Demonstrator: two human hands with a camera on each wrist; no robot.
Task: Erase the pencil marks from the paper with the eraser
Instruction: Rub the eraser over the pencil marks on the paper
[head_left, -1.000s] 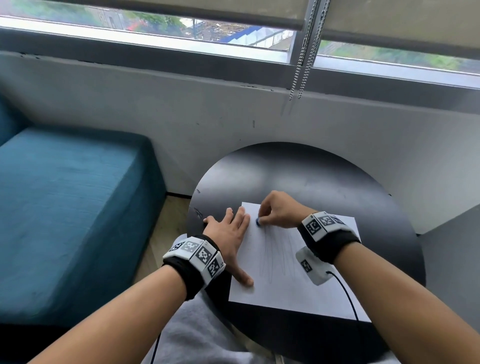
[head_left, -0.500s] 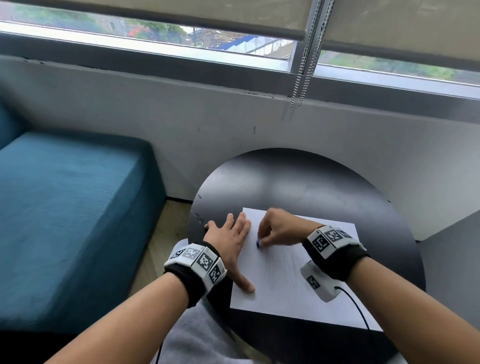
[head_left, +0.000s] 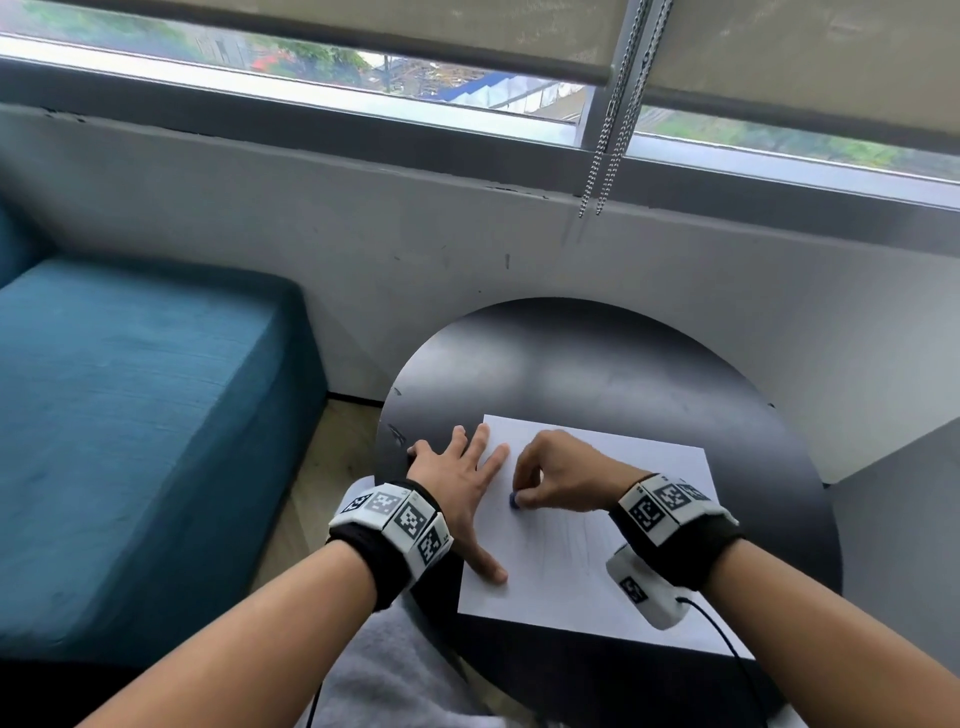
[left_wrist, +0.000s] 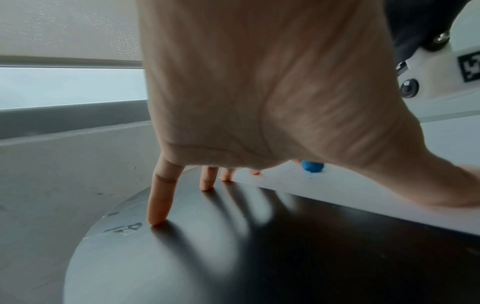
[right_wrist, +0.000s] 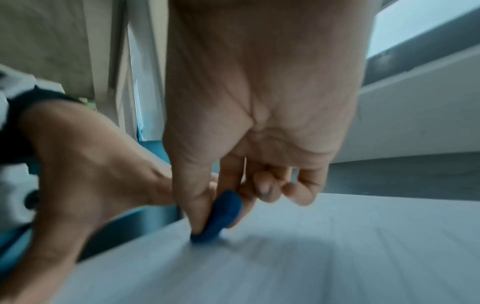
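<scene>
A white sheet of paper (head_left: 576, 566) with faint pencil lines lies on the round black table (head_left: 597, 364). My right hand (head_left: 553, 478) pinches a small blue eraser (head_left: 514, 501) between thumb and fingers and presses it on the paper's left part. In the right wrist view the eraser (right_wrist: 223, 216) touches the sheet under my thumb. My left hand (head_left: 462, 478) lies flat with spread fingers over the paper's left edge, thumb on the sheet, outer fingers on the table. The left wrist view shows its fingertips (left_wrist: 155, 218) on the table and the eraser (left_wrist: 311, 165) beyond.
A teal sofa (head_left: 135, 426) stands to the left of the table. A grey wall and window sill (head_left: 467, 208) run behind it, with blind chains (head_left: 608, 156) hanging down. A cable (head_left: 727, 644) trails from my right wrist over the table's near edge.
My right hand has drawn the eraser toward me down the paper's left part. My left hand stays pressed on the sheet's left edge.
</scene>
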